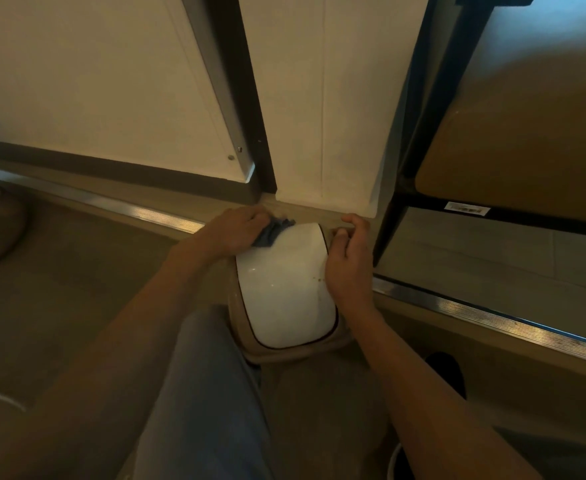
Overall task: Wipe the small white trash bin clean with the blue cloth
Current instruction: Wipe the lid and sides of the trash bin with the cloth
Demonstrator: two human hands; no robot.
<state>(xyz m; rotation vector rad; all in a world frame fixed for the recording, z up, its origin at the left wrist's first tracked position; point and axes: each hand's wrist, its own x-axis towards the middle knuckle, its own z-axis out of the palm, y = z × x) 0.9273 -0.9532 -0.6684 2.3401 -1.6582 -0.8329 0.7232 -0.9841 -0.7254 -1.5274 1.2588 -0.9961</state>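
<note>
We see the small white trash bin (286, 282) standing on the floor (77, 289), near the white wall panel (326, 98) and just in front of the person's knee (208, 375). Its white domed lid sits in a beige rim. Our left hand (232, 233) has its fingers curled over the blue cloth (270, 232) and presses it on the far left edge of the lid. Our right hand (348, 261) lies along the right side of the bin, fingers bent around the far right corner of the rim. Some small brown spots are on the lid, close to the right hand. A black metal frame (419, 133) stands at the right.
</note>
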